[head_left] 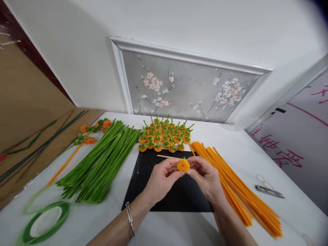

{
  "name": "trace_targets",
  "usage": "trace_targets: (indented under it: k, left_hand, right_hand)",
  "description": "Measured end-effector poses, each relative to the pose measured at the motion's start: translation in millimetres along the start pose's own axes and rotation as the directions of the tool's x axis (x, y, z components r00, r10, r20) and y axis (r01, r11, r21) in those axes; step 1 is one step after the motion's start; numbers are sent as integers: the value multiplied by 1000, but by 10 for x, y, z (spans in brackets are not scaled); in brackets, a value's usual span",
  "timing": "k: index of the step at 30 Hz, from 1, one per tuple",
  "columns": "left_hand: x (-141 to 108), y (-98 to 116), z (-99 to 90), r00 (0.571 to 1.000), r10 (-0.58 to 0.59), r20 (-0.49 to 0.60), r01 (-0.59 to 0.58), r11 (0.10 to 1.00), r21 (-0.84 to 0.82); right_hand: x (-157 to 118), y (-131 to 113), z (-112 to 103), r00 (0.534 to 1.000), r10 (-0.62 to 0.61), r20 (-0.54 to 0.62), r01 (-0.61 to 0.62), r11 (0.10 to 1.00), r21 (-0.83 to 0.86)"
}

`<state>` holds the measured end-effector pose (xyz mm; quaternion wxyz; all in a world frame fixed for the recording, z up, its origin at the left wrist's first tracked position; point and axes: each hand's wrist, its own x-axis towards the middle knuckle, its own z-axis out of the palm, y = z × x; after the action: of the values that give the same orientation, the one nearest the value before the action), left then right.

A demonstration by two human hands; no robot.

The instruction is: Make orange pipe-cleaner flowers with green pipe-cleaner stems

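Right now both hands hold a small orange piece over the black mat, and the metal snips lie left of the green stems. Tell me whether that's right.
Not quite: the head view shows the metal snips right of the green stems. The rest stands: left hand and right hand hold a small orange piece over the black mat.

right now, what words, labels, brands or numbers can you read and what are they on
"爱", in pink on the pale panel at right.
"她", probably, in pink on the same panel.
The other pink characters there are too blurred or cut off.
No lettering shows that I can make out on the tape roll or snips.
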<state>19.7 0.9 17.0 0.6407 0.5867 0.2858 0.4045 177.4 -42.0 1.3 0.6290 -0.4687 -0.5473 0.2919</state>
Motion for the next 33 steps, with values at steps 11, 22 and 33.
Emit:
trace_targets:
  k: [11, 22, 33]
  left_hand:
    - [-20, 54, 23, 1000, 9, 8, -9, 999, -51]
    - [-54, 26, 54, 997, 78, 12, -79, 994, 74]
    - [-4, 5, -21, 995, 95, 18, -97, 989, 111]
  right_hand:
    - [2, 36, -91, 976, 115, 184, -145, 976, 162]
    - [-22, 181, -21, 992, 42, 116, -64, 980, 191]
    - [4, 114, -185, 982, 121, 143, -144, 975, 167]
